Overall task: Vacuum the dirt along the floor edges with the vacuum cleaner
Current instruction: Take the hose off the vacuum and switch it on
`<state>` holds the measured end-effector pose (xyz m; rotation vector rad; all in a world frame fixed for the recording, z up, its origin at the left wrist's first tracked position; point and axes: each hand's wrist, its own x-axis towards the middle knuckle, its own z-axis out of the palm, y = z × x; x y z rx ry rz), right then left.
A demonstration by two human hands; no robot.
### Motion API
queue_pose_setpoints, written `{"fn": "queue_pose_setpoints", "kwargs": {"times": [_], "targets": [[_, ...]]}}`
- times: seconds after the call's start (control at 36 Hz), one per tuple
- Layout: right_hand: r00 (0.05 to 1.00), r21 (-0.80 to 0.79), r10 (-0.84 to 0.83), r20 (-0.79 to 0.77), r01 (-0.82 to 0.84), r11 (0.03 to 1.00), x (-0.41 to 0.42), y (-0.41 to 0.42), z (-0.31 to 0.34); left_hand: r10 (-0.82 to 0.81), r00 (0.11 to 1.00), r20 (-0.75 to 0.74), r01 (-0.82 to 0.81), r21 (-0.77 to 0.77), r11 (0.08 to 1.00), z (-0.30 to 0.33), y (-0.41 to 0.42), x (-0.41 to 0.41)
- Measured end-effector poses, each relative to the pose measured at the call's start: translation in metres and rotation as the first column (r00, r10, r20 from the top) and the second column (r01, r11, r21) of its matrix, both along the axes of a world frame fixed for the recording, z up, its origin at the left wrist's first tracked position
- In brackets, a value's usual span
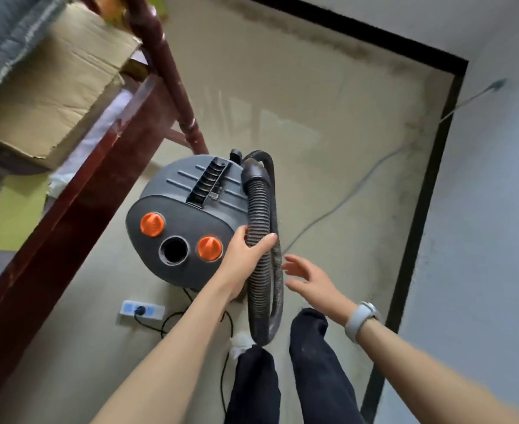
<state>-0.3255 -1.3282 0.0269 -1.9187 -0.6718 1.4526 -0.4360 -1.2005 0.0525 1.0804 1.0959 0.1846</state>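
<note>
Even soft daylight, faint floor point(298, 117) glare, wide-angle edge bending, slight motion blur.

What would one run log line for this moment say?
left hand: grips black ribbed vacuum hose | right hand: open, beside hose | hose not in grey vacuum cleaner port

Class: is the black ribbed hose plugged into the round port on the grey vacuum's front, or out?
Out: the round port gapes empty; left hand holds the black ribbed hose.
</note>
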Motion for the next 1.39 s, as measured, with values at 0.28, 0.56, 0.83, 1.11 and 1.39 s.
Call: {"fn": "queue_pose_setpoints", "kwargs": {"times": [0.28, 0.56, 0.83, 1.11, 1.39], "targets": [[0.997, 0.132, 0.032, 0.076, -0.042, 0.99, 0.081, 0.022, 0.011, 0.222, 0.962, 0.16, -0.203, -0.131, 0.97, 0.028, 0.03, 0.135], [0.801, 0.128, 0.229, 0.554, -0.353, 0.927, 0.259, 0.067, 0.083, 0.182, 0.983, -0.038, -0.181, 0.03, 0.983, 0.059, 0.073, 0.217], [0.461, 0.062, 0.191, 0.866, -0.479, 0.875, 0.365, 0.139, 0.141, -0.003, 0.938, -0.346, 0.246, 0.66, 0.71, 0.077, 0.133, 0.234], [0.318, 0.104, 0.092, 0.944, -0.548, 0.83, 0.441, 0.245, 0.204, -0.308, 0.949, 0.066, 0.238, 0.488, 0.84, 0.11, 0.185, 0.322], [0.822, -0.073, 0.047, 0.568, -0.007, 0.997, 0.39, 0.286, 0.137, 0.188, 0.953, 0.238, -0.205, 0.048, 0.978, 0.079, 0.24, 0.338]]}}
